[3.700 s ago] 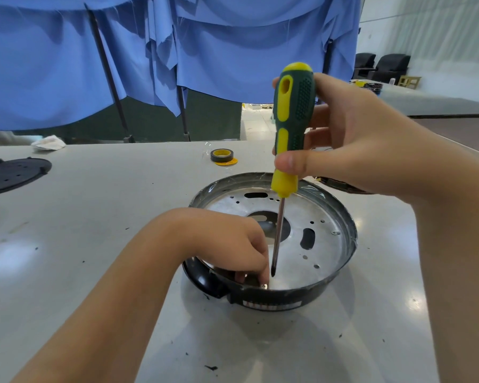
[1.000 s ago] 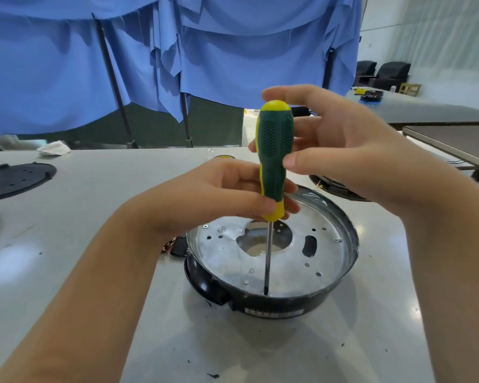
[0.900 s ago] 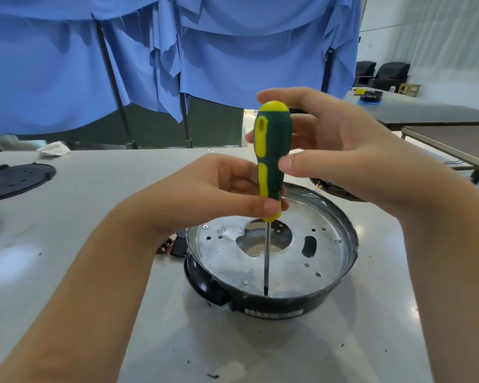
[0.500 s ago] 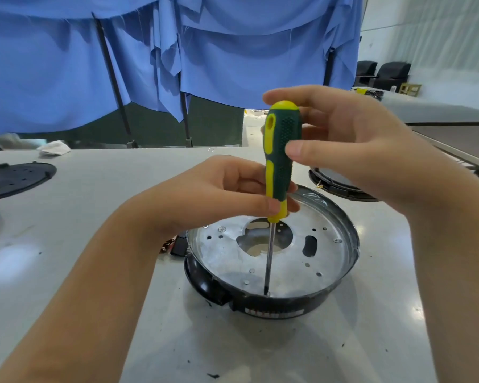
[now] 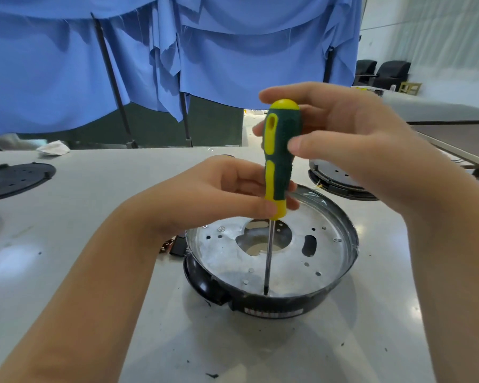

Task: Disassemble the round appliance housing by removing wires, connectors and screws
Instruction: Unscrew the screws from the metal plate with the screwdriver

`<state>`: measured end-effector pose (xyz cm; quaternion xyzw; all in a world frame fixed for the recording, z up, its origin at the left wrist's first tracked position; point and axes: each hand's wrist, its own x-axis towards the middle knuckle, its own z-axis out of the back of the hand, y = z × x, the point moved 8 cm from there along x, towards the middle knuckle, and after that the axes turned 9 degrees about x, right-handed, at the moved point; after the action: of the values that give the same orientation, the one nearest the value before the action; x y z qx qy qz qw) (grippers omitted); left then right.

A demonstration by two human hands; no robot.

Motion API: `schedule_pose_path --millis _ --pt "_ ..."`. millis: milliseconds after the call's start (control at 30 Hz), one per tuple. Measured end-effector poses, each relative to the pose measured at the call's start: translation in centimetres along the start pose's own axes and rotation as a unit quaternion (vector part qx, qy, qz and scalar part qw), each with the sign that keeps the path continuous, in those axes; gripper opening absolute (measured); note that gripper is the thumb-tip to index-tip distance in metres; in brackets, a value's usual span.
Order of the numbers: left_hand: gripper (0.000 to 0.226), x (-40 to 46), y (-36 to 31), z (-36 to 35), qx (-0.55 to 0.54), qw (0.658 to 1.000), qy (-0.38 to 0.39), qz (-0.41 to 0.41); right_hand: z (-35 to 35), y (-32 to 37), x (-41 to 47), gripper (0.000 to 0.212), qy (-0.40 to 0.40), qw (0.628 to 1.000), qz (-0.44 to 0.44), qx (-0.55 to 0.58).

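The round black housing with its perforated silver metal plate sits on the table in front of me. A green and yellow screwdriver stands upright over it, its tip set at the plate's near edge. My left hand pinches the lower yellow end of the handle. My right hand holds the upper part of the handle between thumb and fingers. A small black connector with wire ends lies just left of the housing.
A black perforated disc lies at the far left of the grey table. Another round black part sits behind my right hand. A crumpled white cloth lies at the back edge. Blue drapes hang behind.
My left hand rose out of the housing and took the screwdriver's lower handle. The screwdriver has stayed upright at the same spot while its handle turned between my right fingers.
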<state>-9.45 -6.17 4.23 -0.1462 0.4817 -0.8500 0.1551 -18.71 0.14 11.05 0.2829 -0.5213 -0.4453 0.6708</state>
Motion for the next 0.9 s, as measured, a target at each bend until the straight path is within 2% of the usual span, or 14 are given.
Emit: schedule_pose_path --millis 100,233,333,400,467,567,700,767,900 --pt "0.044 0.0 0.2 0.8 0.007 0.999 -0.044 0.014 -0.2 0.0 0.0 0.047 0.006 1.0 -0.008 0.011" --pt "0.062 0.4 0.0 0.8 0.069 0.993 -0.091 0.021 -0.7 -0.1 0.4 0.045 -0.009 0.995 0.007 -0.095" --pt "0.048 0.6 0.0 0.5 0.072 0.995 -0.071 0.02 -0.1 0.0 0.4 0.047 -0.037 0.993 0.019 -0.114" --pt "0.038 0.2 -0.1 0.0 0.041 0.999 -0.018 0.011 0.3 -0.2 0.3 0.046 -0.033 0.995 0.012 -0.097" --pt "0.04 -0.2 -0.1 -0.2 0.013 1.0 0.016 0.004 0.3 -0.3 0.1 0.047 -0.017 0.999 0.006 -0.051" --pt "0.044 0.0 0.2 0.3 0.021 1.0 -0.016 0.014 -0.1 -0.1 0.0 0.05 -0.001 1.0 -0.001 -0.003" --pt "0.055 0.6 0.1 0.5 0.086 0.993 -0.077 0.019 -0.7 -0.2 0.3 0.049 -0.006 0.998 0.008 -0.065" --pt "0.055 0.7 0.0 0.3 0.087 0.994 -0.066 0.017 -0.6 -0.3 0.5 0.047 -0.02 0.996 0.013 -0.09" --pt "0.038 0.1 -0.1 -0.3 0.042 0.999 0.001 0.012 -0.2 -0.5 0.5 0.04 -0.017 0.993 0.016 -0.115"
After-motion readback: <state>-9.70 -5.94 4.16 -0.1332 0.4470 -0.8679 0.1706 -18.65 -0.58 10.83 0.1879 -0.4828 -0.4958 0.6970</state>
